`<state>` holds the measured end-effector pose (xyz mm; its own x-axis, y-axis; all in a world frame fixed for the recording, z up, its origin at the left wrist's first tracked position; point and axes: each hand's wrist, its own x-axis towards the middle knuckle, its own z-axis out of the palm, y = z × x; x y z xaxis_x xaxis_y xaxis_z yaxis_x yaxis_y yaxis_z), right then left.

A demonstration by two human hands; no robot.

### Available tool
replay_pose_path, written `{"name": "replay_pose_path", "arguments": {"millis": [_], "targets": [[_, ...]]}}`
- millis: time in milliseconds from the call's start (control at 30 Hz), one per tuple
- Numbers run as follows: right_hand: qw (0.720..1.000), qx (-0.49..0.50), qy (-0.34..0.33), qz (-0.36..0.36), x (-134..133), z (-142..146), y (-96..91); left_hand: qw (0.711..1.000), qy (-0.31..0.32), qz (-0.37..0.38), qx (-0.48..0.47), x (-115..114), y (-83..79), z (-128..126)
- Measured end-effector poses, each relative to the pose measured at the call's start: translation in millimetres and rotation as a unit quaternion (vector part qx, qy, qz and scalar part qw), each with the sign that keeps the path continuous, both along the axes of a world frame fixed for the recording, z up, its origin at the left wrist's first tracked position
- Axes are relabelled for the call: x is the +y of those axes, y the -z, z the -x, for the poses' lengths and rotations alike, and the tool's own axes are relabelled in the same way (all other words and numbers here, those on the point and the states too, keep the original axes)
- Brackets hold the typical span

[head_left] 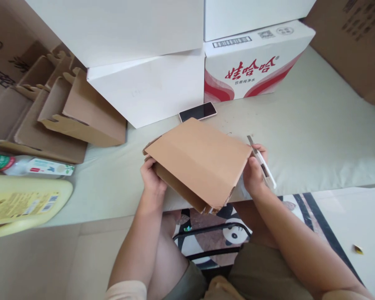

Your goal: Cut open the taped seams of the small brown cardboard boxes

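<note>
A folded brown cardboard box (202, 158) is held tilted above the near edge of the covered surface. My left hand (152, 177) grips its left corner, fingers partly tucked under the cardboard. At the right corner, my right hand (255, 171) is closed with the thumb showing. A white utility knife (264, 166) with its blade extended lies along that hand, tip pointing away from me; the hand also touches the box corner. Behind the box a phone (198, 111) lies screen up, partly covered by the box's far corner.
Brown cardboard boxes (90, 108) stand at the left, near a plastic bottle (15, 164) and a yellow jug (28, 202). White cartons (150, 87) are stacked at the back, beside a red-and-white carton (256, 66). A large brown box (358, 50) stands far right.
</note>
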<state>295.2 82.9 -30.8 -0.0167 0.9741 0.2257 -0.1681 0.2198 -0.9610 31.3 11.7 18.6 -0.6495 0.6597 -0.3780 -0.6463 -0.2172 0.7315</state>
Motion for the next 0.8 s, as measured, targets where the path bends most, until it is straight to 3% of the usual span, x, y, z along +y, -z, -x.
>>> {"name": "replay_pose_path", "arguments": {"millis": [200,533,700,800], "targets": [[1.000,0.018,-0.016,-0.014,-3.7,1.8,1.9,1.000,-0.005,-0.001,-0.022,1.4,-2.3,-2.7],[0.998,0.043,-0.031,0.027,-6.9,4.7,-7.5,1.000,0.010,0.005,-0.004,1.7,0.0,-2.6],[0.999,0.025,-0.029,0.032,-5.3,3.5,-3.5,0.998,0.003,-0.019,0.054,2.9,-3.7,-11.3],[0.998,0.034,-0.017,0.041,-3.6,3.4,-2.7,0.996,0.035,-0.021,0.079,2.7,-4.2,-16.1]]}}
